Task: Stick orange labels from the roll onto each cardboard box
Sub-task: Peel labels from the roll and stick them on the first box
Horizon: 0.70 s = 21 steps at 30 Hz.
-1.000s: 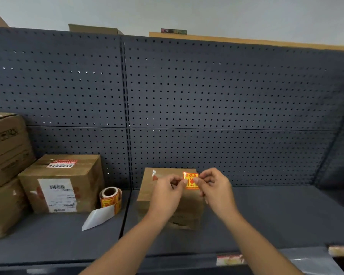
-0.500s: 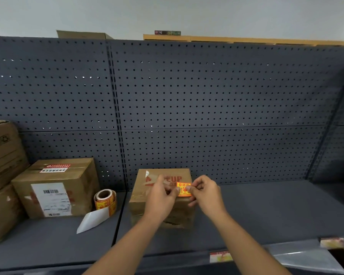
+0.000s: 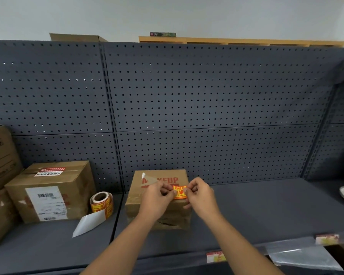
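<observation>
I see one orange label (image 3: 179, 192) pinched between my two hands, the left hand (image 3: 157, 197) holding its left edge and the right hand (image 3: 200, 195) its right edge, fingers curled on both. The label sits over the top front of the one box (image 3: 159, 205) directly under my hands; whether it touches the cardboard yet I cannot tell. That box carries red lettering and a scrap of clear tape near its top left corner. To the left of my grip stands one roll (image 3: 102, 204) of orange labels on the shelf (image 3: 266, 207), a white strip of backing trailing from it. Just beyond the roll is a second box (image 3: 52, 192) with one white shipping label, and further left two more stacked boxes (image 3: 0, 175), so four in all.
</observation>
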Tool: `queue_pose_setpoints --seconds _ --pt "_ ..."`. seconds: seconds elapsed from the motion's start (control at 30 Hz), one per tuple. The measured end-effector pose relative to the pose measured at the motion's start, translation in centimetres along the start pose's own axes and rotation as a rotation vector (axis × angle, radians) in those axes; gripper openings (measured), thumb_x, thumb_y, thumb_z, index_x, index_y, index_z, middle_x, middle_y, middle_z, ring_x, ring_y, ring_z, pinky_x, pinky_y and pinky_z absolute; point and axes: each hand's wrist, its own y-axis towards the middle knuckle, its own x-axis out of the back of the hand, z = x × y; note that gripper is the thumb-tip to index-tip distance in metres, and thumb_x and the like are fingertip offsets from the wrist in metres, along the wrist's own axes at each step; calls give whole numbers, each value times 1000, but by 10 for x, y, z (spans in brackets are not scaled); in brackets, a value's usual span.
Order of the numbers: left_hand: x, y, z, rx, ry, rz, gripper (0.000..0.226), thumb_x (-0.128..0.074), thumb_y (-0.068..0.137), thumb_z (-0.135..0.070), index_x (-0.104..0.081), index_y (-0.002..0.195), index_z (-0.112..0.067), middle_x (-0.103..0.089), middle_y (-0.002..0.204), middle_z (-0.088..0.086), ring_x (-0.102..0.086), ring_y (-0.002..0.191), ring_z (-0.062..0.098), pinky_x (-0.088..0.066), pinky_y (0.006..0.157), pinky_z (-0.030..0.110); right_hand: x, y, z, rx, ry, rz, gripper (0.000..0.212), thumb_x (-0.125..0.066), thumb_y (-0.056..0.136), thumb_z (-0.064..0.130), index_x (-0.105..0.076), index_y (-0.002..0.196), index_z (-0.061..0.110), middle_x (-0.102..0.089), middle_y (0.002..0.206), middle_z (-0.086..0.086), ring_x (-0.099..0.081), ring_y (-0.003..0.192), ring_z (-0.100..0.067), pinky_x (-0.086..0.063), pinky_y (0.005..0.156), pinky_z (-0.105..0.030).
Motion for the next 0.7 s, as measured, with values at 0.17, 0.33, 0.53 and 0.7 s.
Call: queue_pose_setpoints --seconds 0.17,0.33,0.53,0.7 --pt "0 -4 -2 6 -2 -25 13 -79 89 -30 -69 98 -28 -70 94 -13 -65 90 2 -61 83 30 -1 0 -3 9 14 -7 9 -68 98 7 -60 94 8 -69 85 -8 -73 63 -14 -65 58 -40" --pt "-3 -4 -2 19 3 -18 15 -78 90 -30 -67 99 -28 -69 93 -13 -65 90 3 -61 84 31 -2 -1 -4 2 17 -4 8 -67 99 8 -60 96 9 -68 85 -5 -73 62 -15 -65 59 -43" --pt "-6 -5 -3 0 66 -29 17 -79 88 -33 -62 91 -34 -68 86 -13 -64 84 2 -60 83 36 -5 -3 -7 -8 36 -22 8 -66 99 7 -58 98 7 -67 88 -7 -73 63 -20 -65 60 -46" --pt "-7 -5 -3 0 96 -36 18 -78 87 -36 -60 88 -36 -67 84 -14 -63 84 3 -58 87 42 -5 -2 -7 -17 26 -11 10 -68 98 9 -59 98 7 -66 89 -6 -73 65 -16 -65 60 -42"
